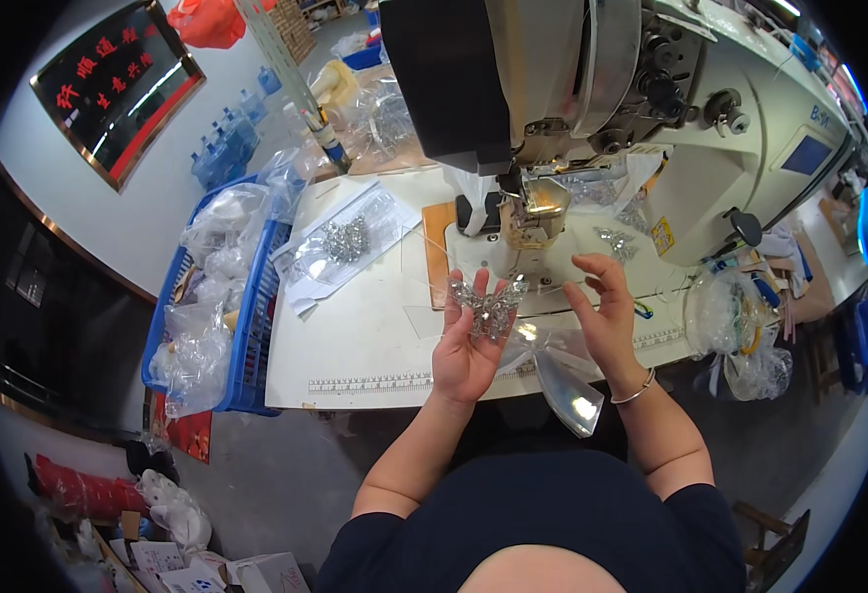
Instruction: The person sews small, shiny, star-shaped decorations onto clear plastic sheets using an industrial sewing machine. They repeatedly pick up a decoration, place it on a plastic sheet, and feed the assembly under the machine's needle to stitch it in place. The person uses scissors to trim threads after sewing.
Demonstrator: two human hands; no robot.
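Palm up, my left hand (465,358) holds a silvery, butterfly-shaped rhinestone applique (493,310) across its fingers. My right hand (609,321), with a bracelet on the wrist, is raised to the right of it. Its fingers are apart and curved, and I see nothing in them. Just beyond both hands stands the needle and presser foot area (535,212) of a large sewing machine (750,158). Between my forearms, a clear plastic sheet (569,393) hangs over the table's front edge. More sparkling pieces (346,239) lie on a white sheet (307,281) at the left.
A blue basket (256,341) full of plastic bags stands against the table's left side. A ruler strip (370,383) runs along the front of the white table (340,341). Another sparkling piece (615,243) lies beside the machine. Plastic bags (750,356) hang at the right end.
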